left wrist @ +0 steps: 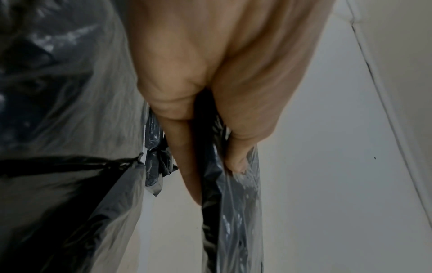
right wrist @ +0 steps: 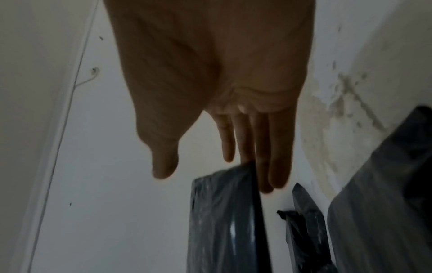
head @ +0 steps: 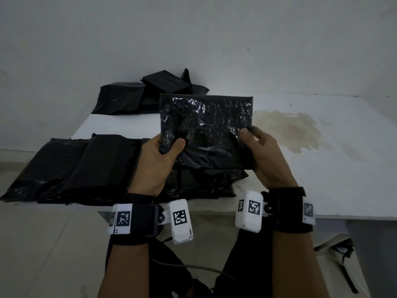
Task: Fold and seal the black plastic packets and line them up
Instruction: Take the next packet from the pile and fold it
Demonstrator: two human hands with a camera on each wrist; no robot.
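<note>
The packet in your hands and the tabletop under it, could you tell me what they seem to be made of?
Held packet: thin glossy black plastic film, by its crinkles and bright glints. Tabletop: a hard, matte white surface, possibly laminate or painted board; it carries a brownish stain.

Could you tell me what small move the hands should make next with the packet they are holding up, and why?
Probably lower the held packet onto the near row of packets: both the left hand and right hand hold it above the table, and it already looks folded.
</note>
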